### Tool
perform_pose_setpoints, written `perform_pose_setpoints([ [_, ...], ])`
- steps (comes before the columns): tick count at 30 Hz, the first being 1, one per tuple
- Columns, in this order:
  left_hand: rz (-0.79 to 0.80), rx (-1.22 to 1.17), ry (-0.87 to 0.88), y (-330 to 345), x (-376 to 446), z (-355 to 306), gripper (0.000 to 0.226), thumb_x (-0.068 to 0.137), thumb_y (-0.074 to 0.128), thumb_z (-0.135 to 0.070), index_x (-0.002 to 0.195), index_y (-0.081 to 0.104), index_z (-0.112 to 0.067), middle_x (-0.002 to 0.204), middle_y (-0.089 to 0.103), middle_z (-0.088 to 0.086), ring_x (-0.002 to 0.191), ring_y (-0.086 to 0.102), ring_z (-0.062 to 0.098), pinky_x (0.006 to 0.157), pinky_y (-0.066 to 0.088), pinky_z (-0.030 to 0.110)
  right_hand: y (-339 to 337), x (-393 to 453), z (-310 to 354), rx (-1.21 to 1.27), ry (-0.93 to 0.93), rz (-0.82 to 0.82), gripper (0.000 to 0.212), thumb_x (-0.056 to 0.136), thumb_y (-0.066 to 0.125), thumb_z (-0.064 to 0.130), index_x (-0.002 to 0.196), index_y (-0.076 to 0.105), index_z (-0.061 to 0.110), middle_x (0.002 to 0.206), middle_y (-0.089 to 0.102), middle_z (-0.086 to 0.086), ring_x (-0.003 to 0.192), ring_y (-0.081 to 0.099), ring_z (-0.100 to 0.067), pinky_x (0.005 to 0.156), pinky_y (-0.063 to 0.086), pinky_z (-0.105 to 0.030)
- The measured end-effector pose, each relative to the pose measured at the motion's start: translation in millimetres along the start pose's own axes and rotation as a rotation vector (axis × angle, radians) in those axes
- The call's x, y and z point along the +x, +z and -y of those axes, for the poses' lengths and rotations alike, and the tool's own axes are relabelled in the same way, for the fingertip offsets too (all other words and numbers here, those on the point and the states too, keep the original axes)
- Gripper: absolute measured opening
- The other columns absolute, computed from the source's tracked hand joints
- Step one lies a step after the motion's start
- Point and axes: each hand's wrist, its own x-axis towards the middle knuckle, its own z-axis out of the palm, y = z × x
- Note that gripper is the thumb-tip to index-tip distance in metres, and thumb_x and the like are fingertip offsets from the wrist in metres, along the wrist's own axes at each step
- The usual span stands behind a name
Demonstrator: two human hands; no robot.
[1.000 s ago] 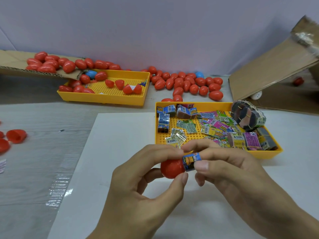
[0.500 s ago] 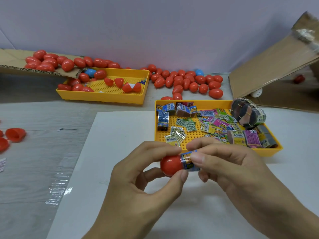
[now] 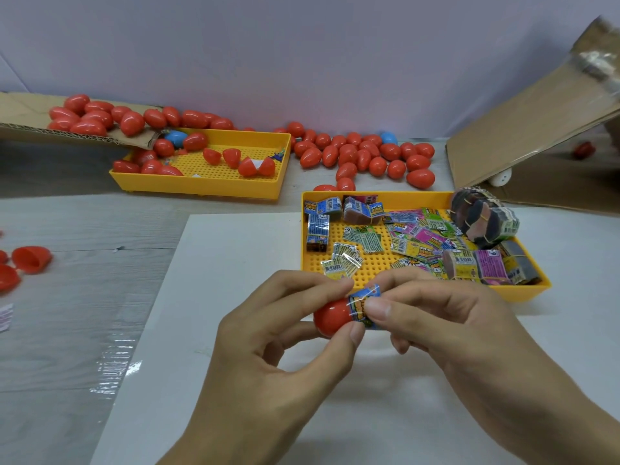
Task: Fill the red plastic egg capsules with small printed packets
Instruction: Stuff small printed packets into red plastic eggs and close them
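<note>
Two hands meet over the white sheet [image 3: 235, 263]: my left hand [image 3: 268, 350] pinches a red egg half [image 3: 330, 317], and my right hand [image 3: 446, 323] grips a rolled printed packet [image 3: 364, 305] at its mouth. More packets [image 3: 416, 236] fill the yellow tray [image 3: 402, 197] just beyond.

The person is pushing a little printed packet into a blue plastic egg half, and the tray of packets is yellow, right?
Not quite. The head view shows the plastic egg half is red, not blue. The left hand holds it while the right hand pushes the small printed packet into it, and the yellow plastic tray of packets sits just behind.
</note>
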Motion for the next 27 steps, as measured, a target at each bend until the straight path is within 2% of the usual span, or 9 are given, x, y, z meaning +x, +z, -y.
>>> perform_pose_setpoints([
  [7, -0.01, -0.01, 0.013, 0.8, -0.7, 1.0, 0.037, 0.075, 0.077, -0.021, 0.112, 0.074, -0.024, 0.106, 0.064, 0.001, 0.096, 0.069, 0.028, 0.075, 0.06, 0.026, -0.7, 0.6, 0.3, 0.097, 0.067, 0.036, 0.036, 0.052, 0.079, 0.042, 0.072, 0.08, 0.012, 0.086, 0.068, 0.012, 0.071, 0.059, -0.008, 0.055, 0.046, -0.024],
  [13, -0.014, -0.008, 0.033, 0.0, -1.2, 2.7, 0.036, 0.077, 0.076, -0.02, 0.113, 0.074, -0.026, 0.104, 0.064, 0.0, 0.097, 0.068, 0.028, 0.073, 0.059, 0.024, 0.9, -0.2, 0.6, 0.005, -0.032, 0.002, 0.029, 0.056, 0.077, 0.046, 0.069, 0.08, 0.02, 0.084, 0.069, 0.011, 0.078, 0.062, -0.001, 0.055, 0.048, -0.022],
  [15, -0.019, 0.003, 0.047, -0.2, -1.1, 2.3, 0.038, 0.078, 0.075, -0.019, 0.115, 0.074, -0.027, 0.104, 0.063, -0.002, 0.096, 0.068, 0.026, 0.072, 0.058, 0.022, 0.6, -0.1, -0.2, 0.047, -0.04, 0.006, 0.03, 0.058, 0.076, 0.046, 0.072, 0.081, 0.019, 0.083, 0.071, 0.007, 0.071, 0.061, -0.004, 0.052, 0.046, -0.022],
  [18, -0.041, 0.021, 0.081, 0.1, -1.2, 2.2, 0.04, 0.078, 0.075, -0.018, 0.116, 0.073, -0.028, 0.103, 0.063, -0.003, 0.094, 0.067, 0.026, 0.071, 0.059, 0.022, 0.7, 1.6, 0.7, 0.081, -0.018, 0.004, 0.035, 0.066, 0.073, 0.047, 0.076, 0.081, 0.014, 0.082, 0.074, -0.006, 0.071, 0.063, -0.011, 0.05, 0.046, -0.022],
  [20, -0.047, 0.043, 0.095, 0.8, -1.5, 1.9, 0.04, 0.079, 0.074, -0.018, 0.117, 0.072, -0.028, 0.103, 0.062, -0.003, 0.095, 0.067, 0.026, 0.071, 0.06, 0.023, 0.5, 1.6, 0.8, 0.047, -0.032, -0.017, 0.033, 0.07, 0.073, 0.047, 0.077, 0.081, 0.015, 0.081, 0.075, -0.01, 0.072, 0.067, -0.014, 0.049, 0.048, -0.022],
  [23, -0.06, 0.093, 0.124, 1.1, -2.4, 0.5, 0.04, 0.08, 0.073, -0.019, 0.12, 0.07, -0.027, 0.103, 0.062, -0.004, 0.094, 0.067, 0.026, 0.071, 0.06, 0.024, 1.8, 0.0, 3.2, -0.078, -0.108, -0.041, 0.035, 0.072, 0.066, 0.052, 0.077, 0.081, 0.021, 0.081, 0.074, -0.005, 0.065, 0.066, -0.013, 0.05, 0.051, -0.025],
  [27, -0.066, 0.142, 0.148, -1.2, -0.8, -2.7, 0.042, 0.083, 0.071, -0.02, 0.124, 0.065, -0.022, 0.104, 0.064, -0.003, 0.099, 0.068, 0.023, 0.072, 0.059, 0.022, 1.2, 1.6, 8.9, 0.071, 0.01, 0.033, 0.03, 0.074, 0.074, 0.043, 0.077, 0.081, 0.014, 0.081, 0.074, -0.008, 0.072, 0.07, -0.018, 0.048, 0.049, -0.026],
])
